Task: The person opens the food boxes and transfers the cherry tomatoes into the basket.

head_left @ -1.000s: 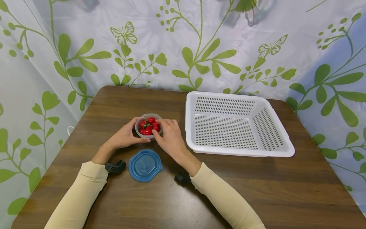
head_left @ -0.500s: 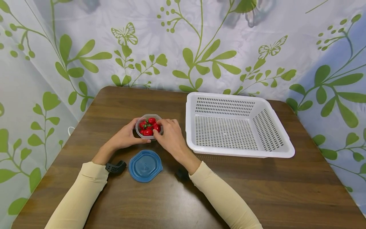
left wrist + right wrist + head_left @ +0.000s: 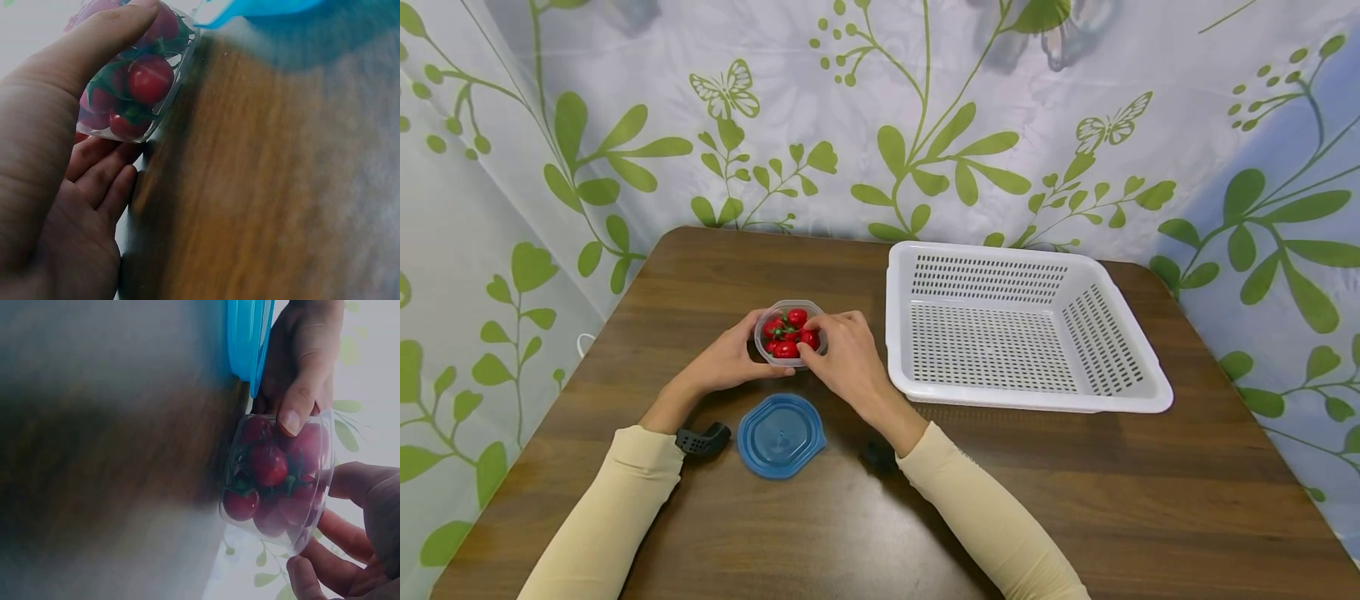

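Note:
A clear plastic container [image 3: 761, 350] full of red cherry tomatoes [image 3: 150, 80] with green stems stands on the left half of the table. My left hand [image 3: 727, 357] grips it from the left, thumb along the near side and fingers around the far side. From the right, my right hand [image 3: 847, 360] reaches over the rim; its thumb and forefinger pinch a cherry tomato [image 3: 809, 338] at the container's right side. In the right wrist view the other fingers [image 3: 331, 565] stay outside the wall. A blue lid [image 3: 781, 435] lies in front of the container.
A large white perforated basket [image 3: 1030, 399] stands at the back right of the brown wooden table [image 3: 1075, 500]. A curtain with green leaves [image 3: 955, 125] hangs behind the table. Dark wrist-worn gear [image 3: 703, 438] sits near the lid's left edge.
Thumb and forefinger of my right hand have shifted slightly at the tomatoes. The left hand, the lid and the basket stay in place.

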`<action>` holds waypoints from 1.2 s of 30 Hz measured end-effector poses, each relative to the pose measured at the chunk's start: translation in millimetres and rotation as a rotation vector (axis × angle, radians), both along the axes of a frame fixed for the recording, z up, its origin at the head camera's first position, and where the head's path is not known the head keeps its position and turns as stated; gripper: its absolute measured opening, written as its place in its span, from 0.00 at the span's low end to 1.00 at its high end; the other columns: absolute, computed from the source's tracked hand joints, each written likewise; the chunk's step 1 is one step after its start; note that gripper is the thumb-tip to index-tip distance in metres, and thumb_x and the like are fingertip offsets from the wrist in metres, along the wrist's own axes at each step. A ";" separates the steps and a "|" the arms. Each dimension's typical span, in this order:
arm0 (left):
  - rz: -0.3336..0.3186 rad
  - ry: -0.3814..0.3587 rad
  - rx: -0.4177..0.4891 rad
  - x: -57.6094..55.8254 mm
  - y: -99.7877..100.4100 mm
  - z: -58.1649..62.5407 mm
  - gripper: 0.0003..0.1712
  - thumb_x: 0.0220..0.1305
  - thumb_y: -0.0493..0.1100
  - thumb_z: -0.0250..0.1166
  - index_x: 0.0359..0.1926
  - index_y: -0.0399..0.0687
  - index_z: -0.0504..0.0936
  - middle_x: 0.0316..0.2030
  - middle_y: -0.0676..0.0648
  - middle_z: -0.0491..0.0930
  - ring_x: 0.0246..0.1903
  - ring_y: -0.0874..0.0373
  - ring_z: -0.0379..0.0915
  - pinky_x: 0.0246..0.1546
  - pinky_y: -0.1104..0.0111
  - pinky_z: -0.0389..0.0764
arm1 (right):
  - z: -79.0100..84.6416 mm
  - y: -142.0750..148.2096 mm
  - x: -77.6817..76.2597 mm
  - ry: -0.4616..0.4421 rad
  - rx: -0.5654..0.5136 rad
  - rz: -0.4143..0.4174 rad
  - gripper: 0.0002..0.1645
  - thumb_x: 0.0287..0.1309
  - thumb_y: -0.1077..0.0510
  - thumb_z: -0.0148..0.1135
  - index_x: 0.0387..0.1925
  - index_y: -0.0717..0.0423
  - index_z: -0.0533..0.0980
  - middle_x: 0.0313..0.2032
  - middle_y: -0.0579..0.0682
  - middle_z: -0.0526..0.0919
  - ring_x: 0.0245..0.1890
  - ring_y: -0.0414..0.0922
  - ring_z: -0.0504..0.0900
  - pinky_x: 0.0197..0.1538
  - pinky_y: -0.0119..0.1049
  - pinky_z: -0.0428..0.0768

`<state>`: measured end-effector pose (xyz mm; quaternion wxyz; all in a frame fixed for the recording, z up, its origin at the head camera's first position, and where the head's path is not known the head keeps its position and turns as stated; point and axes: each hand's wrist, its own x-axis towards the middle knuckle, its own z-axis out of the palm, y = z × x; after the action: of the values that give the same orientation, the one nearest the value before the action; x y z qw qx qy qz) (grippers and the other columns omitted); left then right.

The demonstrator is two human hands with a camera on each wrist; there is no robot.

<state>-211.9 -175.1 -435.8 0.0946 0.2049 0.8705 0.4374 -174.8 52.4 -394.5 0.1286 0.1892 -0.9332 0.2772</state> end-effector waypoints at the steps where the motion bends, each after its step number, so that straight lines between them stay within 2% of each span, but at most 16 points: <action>1: 0.000 0.000 0.000 0.0 0.1 0.1 0.58 0.54 0.53 0.81 0.76 0.42 0.56 0.69 0.38 0.69 0.66 0.40 0.69 0.67 0.43 0.71 | 0.4 0.1 0.1 -0.003 -0.001 -0.001 0.15 0.62 0.50 0.72 0.47 0.52 0.86 0.41 0.48 0.91 0.52 0.49 0.77 0.54 0.40 0.79; 5: 0.004 0.002 -0.005 0.6 0.3 0.3 0.58 0.54 0.52 0.81 0.76 0.42 0.56 0.69 0.37 0.69 0.66 0.40 0.70 0.67 0.43 0.71 | 0.6 -0.3 0.2 -0.012 -0.013 -0.008 0.15 0.61 0.50 0.73 0.47 0.51 0.87 0.38 0.47 0.91 0.52 0.49 0.77 0.53 0.40 0.81; 8: 0.005 0.006 -0.009 1.0 0.5 -0.3 0.57 0.55 0.52 0.81 0.76 0.42 0.57 0.69 0.37 0.69 0.66 0.40 0.70 0.67 0.43 0.71 | 0.4 -0.9 0.6 -0.011 -0.023 -0.002 0.16 0.62 0.50 0.73 0.48 0.51 0.87 0.41 0.47 0.91 0.52 0.48 0.78 0.52 0.39 0.82; 13: -0.001 0.011 -0.006 1.6 0.5 -0.6 0.57 0.56 0.51 0.80 0.76 0.41 0.56 0.69 0.36 0.69 0.66 0.39 0.70 0.67 0.42 0.71 | 1.1 -1.2 2.9 0.032 -0.029 0.022 0.15 0.62 0.52 0.73 0.49 0.52 0.86 0.45 0.48 0.90 0.41 0.44 0.85 0.45 0.37 0.85; 17: 0.000 0.011 -0.004 1.3 1.0 0.2 0.57 0.55 0.52 0.81 0.76 0.42 0.57 0.68 0.37 0.70 0.65 0.40 0.71 0.67 0.44 0.72 | 1.1 -0.7 4.3 0.072 -0.048 0.045 0.14 0.63 0.53 0.73 0.48 0.53 0.86 0.44 0.49 0.89 0.35 0.42 0.84 0.39 0.33 0.84; 20: 0.001 0.021 -0.009 1.1 0.0 -0.9 0.57 0.55 0.52 0.81 0.76 0.42 0.57 0.68 0.37 0.70 0.65 0.41 0.71 0.66 0.43 0.72 | 1.6 -1.1 5.5 0.090 -0.071 0.065 0.14 0.62 0.54 0.73 0.48 0.54 0.86 0.44 0.49 0.89 0.38 0.43 0.85 0.42 0.33 0.85; 27: -0.011 0.033 -0.001 0.9 -0.3 -2.3 0.57 0.55 0.51 0.81 0.76 0.42 0.57 0.69 0.37 0.69 0.65 0.41 0.70 0.66 0.43 0.73 | 5.9 -2.9 12.2 0.176 -0.085 0.136 0.13 0.61 0.56 0.74 0.47 0.53 0.85 0.49 0.49 0.88 0.51 0.47 0.85 0.54 0.38 0.85; 32: -0.016 0.039 0.004 0.7 -0.4 -3.5 0.56 0.55 0.51 0.81 0.75 0.41 0.58 0.68 0.37 0.70 0.65 0.41 0.71 0.65 0.44 0.74 | 9.5 -3.0 15.8 0.212 -0.119 0.159 0.13 0.61 0.57 0.75 0.47 0.54 0.85 0.49 0.49 0.88 0.50 0.46 0.84 0.53 0.36 0.85; 36: -0.013 0.039 0.010 1.0 -1.2 -4.7 0.55 0.55 0.51 0.81 0.75 0.43 0.58 0.68 0.38 0.71 0.64 0.42 0.72 0.65 0.44 0.74 | 17.3 -2.0 18.3 0.190 -0.180 0.180 0.13 0.61 0.57 0.74 0.47 0.53 0.85 0.48 0.49 0.88 0.48 0.46 0.85 0.51 0.36 0.86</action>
<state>-210.9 -176.3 -440.5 0.0794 0.2198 0.8686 0.4369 -156.5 50.4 -377.1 0.2072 0.2850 -0.8676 0.3509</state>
